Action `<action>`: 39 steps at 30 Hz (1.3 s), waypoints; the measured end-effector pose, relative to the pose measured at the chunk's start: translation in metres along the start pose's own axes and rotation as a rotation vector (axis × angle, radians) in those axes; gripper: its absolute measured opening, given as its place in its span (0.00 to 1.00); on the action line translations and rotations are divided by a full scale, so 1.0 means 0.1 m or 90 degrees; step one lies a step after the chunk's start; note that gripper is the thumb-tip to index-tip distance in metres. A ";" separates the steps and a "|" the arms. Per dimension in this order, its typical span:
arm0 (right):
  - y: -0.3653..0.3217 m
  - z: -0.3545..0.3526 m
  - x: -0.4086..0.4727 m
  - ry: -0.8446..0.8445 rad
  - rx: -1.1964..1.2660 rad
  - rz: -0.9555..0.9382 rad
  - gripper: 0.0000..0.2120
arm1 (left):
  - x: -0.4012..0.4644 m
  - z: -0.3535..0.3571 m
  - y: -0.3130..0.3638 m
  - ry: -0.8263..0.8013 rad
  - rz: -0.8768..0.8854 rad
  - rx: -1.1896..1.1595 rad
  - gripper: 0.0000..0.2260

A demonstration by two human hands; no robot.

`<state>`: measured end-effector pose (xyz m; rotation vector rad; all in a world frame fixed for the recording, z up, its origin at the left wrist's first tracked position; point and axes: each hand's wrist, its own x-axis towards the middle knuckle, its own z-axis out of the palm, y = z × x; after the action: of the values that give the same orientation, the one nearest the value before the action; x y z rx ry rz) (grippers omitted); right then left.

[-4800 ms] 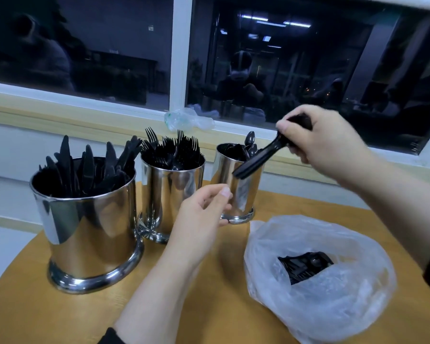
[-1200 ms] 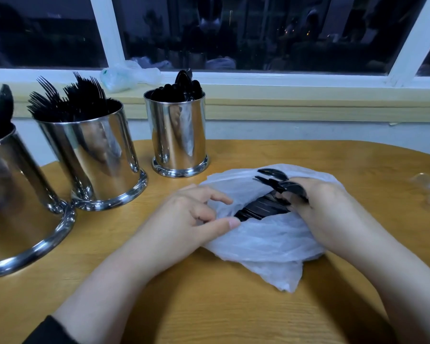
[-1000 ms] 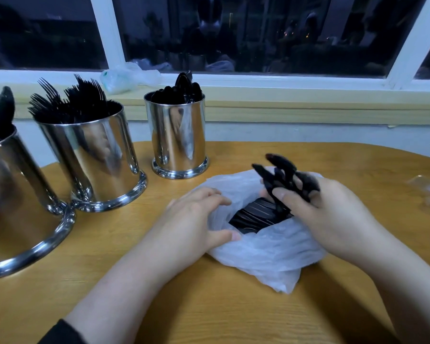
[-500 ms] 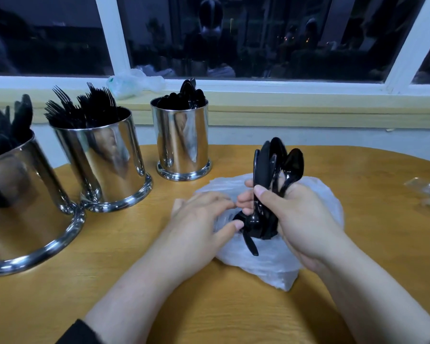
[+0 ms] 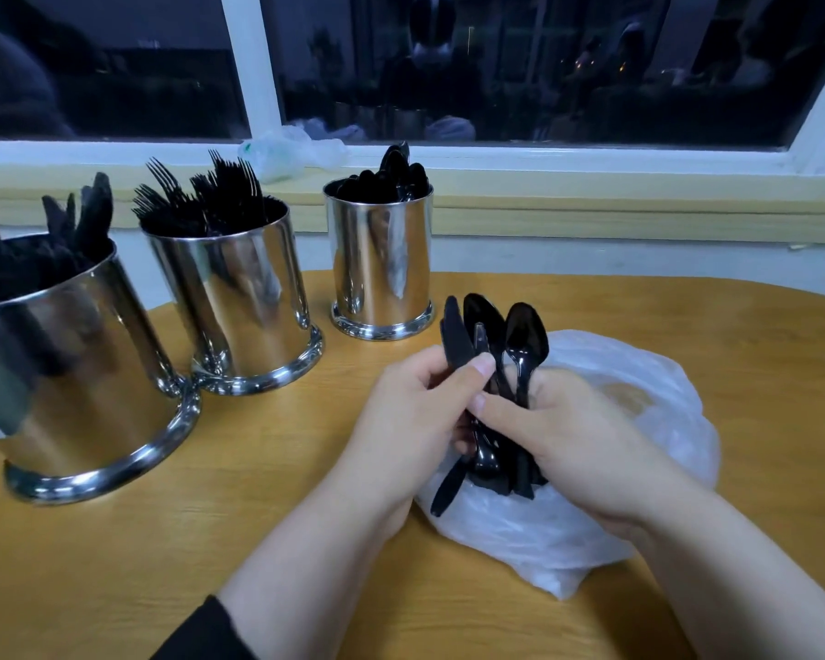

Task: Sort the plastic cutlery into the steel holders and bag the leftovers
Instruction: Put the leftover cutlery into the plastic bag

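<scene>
A bundle of black plastic cutlery (image 5: 494, 373), spoons and knives with bowls and blades pointing up, stands at centre frame just above a crumpled white plastic bag (image 5: 639, 421) lying on the wooden counter (image 5: 210, 540). The right hand (image 5: 572, 435) is wrapped around the bundle's lower stems, and the left hand (image 5: 415, 412) pinches a knife at the bundle's left side between thumb and fingers. One knife handle sticks out below the hands over the bag. Three steel holders stand in a row toward the upper left: the knife holder (image 5: 72, 373) at the left edge, the fork holder (image 5: 239, 297) beside it, and the spoon holder (image 5: 382, 259) nearest the bundle. A clear bag (image 5: 282, 154) sits on the windowsill behind.
</scene>
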<state>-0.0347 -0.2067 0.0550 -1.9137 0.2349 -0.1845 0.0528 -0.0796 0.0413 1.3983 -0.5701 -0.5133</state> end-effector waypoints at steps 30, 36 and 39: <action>-0.21 -0.03 -0.08 0.117 0.093 0.062 0.10 | 0.12 -0.20 0.11 0.225 -0.003 -0.417 0.08; -0.20 0.24 -0.08 0.098 -0.057 0.048 0.13 | 0.16 -0.17 0.08 0.308 -0.006 -0.503 0.08; -0.15 0.26 -0.03 0.166 -0.126 0.045 0.17 | 0.16 -0.16 0.09 0.315 -0.005 -0.542 0.08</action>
<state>-0.0307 -0.1774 0.0604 -2.0723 0.5115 -0.3746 0.0756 -0.0767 0.0496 0.6607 0.0756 -0.3299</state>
